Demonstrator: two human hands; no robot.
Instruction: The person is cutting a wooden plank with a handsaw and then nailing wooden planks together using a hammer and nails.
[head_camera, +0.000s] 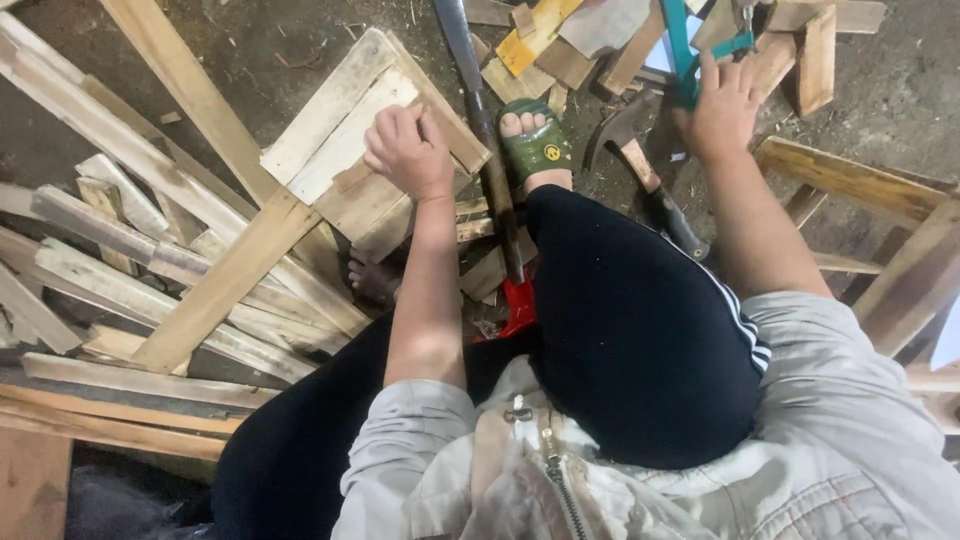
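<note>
Hands on scrap wood, seated over the floor.

I see the left hand pressed on a small wooden panel, fingers curled together over a thin strip on it — the panel lies on crossed planks on the dirt floor. The right hand reaches the teal saw frame, fingers spread against it. A hammer lies just beside the green sandal.

No packages, labels, signs or screens anywhere among the wood scraps
</note>
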